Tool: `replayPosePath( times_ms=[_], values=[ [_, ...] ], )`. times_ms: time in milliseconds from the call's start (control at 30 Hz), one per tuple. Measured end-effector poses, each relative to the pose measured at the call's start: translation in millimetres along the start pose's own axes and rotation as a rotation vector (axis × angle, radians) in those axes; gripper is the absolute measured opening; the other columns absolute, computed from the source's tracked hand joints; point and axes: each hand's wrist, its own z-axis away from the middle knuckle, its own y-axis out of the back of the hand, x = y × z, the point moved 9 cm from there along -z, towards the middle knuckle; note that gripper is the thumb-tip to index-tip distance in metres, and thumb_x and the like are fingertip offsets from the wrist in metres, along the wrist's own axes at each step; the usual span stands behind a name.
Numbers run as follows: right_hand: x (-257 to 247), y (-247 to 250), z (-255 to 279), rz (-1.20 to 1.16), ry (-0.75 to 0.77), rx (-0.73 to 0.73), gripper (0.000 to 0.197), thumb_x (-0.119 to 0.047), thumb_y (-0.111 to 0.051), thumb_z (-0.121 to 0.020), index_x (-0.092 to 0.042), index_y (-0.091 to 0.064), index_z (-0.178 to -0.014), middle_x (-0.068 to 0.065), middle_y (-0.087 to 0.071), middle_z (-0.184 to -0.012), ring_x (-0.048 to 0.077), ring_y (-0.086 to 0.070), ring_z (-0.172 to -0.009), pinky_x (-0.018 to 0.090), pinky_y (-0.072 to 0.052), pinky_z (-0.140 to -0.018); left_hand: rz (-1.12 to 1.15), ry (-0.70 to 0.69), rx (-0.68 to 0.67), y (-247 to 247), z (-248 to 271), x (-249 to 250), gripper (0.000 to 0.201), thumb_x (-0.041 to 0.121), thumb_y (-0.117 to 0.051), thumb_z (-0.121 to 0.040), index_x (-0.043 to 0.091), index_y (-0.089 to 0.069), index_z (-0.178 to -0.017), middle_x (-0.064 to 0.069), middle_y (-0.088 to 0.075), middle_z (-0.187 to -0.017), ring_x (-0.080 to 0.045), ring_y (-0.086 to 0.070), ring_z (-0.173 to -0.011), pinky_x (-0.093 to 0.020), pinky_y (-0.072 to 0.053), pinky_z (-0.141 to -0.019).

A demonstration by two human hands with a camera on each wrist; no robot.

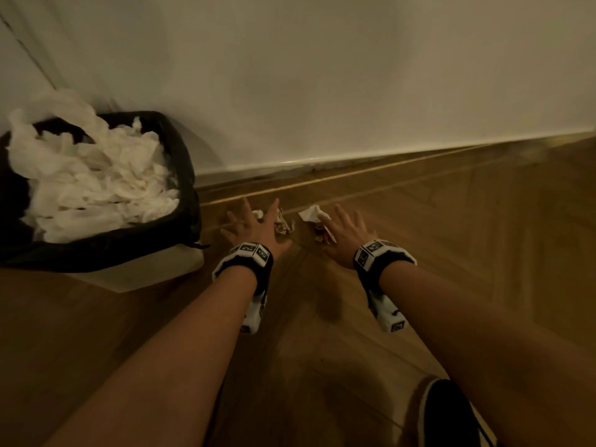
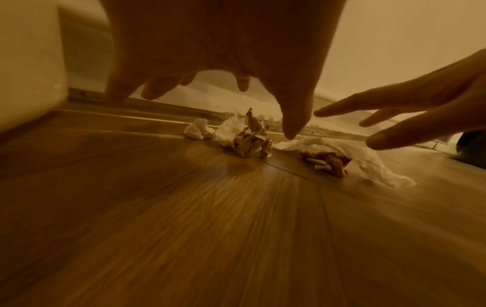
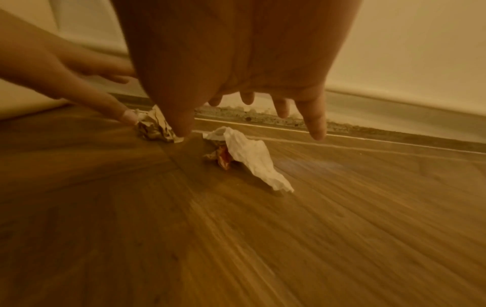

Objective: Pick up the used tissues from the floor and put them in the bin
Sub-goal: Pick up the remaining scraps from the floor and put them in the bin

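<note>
You are reaching with your left hand [image 1: 254, 225] and right hand [image 1: 346, 232] spread and empty over the tissues [image 2: 244, 138] lying by the skirting, risking scattering loose scraps beside the overfull bin [image 1: 180, 146].

Head looks down; wrist views skim low (close), sharing the floor tissues [image 2: 247, 135]
</note>
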Motion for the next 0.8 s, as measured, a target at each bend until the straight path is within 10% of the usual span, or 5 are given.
replayPosePath(
  times_ms=[433,667,800],
  values=[
    [-15.9,-42.1,-60.5,-0.076,0.121,0.035,0.071,-0.061,-0.033,-0.092,-0.039,0.003,-0.148,-0.007,0.015,-0.158,0.030,0.016,-0.144,0.051,-0.004,-0.116,-0.105,-0.073,-0.025,-18.4,-51.4,5.7,0.081,0.075,-0.040,-0.079,0.048,0.000,-0.144,-0.014,0.023,-0.153,-0.040,0.014,-0.141,-0.057,0.002,-0.112],
    [-13.1,-30.7,-60.2,-0.393,0.135,0.190,0.047,-0.012,-0.039,-0.099,-0.017,-0.033,-0.146,0.005,-0.014,-0.158,0.027,-0.004,-0.146,0.037,-0.003,-0.117,-0.064,-0.185,0.176,-21.5,-45.6,20.9,0.042,0.024,-0.043,-0.096,0.006,-0.038,-0.134,-0.015,-0.030,-0.143,-0.032,-0.029,-0.131,-0.042,-0.029,-0.103],
    [-1.5,-19.0,-52.2,-0.492,0.042,0.309,0.034,-0.012,-0.044,-0.097,-0.013,-0.056,-0.129,0.017,-0.046,-0.138,0.031,-0.042,-0.129,0.030,-0.028,-0.108,-0.099,-0.181,0.245,-16.6,-44.4,22.7,0.033,0.017,-0.033,-0.098,0.003,-0.042,-0.127,-0.017,-0.038,-0.132,-0.032,-0.036,-0.122,-0.038,-0.033,-0.094]
  ],
)
